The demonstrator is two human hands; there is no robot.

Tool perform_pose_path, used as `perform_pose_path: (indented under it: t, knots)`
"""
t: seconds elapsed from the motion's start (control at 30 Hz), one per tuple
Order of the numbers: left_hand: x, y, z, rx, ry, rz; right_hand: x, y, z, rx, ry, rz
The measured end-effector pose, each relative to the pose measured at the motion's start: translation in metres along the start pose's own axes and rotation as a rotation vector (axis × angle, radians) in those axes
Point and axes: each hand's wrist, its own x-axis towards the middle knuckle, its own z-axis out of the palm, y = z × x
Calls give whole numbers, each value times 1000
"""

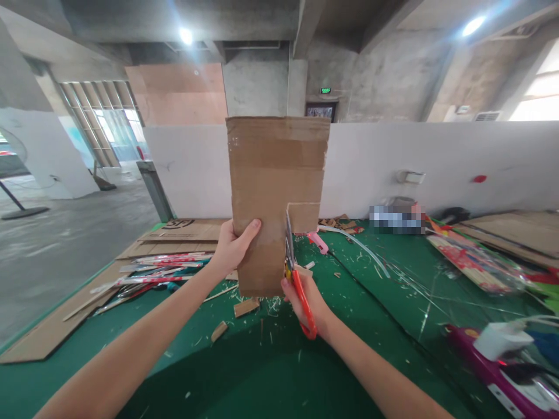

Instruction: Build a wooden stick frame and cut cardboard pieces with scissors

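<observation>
A brown cardboard piece (277, 169) is held upright over the green table (244, 372). My left hand (236, 247) grips its left edge, thumb on the near face and the other fingers hidden behind. In my right hand (308, 297) are scissors with orange handles (304, 299). Their blades point up along the inner edge of a notch in the cardboard's lower right part, reaching near a light line that runs to the right edge. Behind the cardboard lies a pink tool (318, 241) with a black cable.
Wrapped sticks (161, 273) lie on cardboard sheets (56, 323) at the left. Scraps (246, 306) are scattered below the cardboard. A purple power strip (489, 372) with a white plug sits at the lower right. Red-patterned packages (471, 262) rest farther right, before a white partition (437, 151).
</observation>
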Motion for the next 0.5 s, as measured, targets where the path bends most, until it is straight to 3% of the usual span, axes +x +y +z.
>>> perform_pose_path:
  t: [0.3, 0.5]
  knots:
    - [-2, -6, 2, -4, -38, 6, 2, 1, 3, -91, 74, -3]
    - [-5, -8, 5, -71, -43, -24, 1, -5, -4, -107, -19, -18]
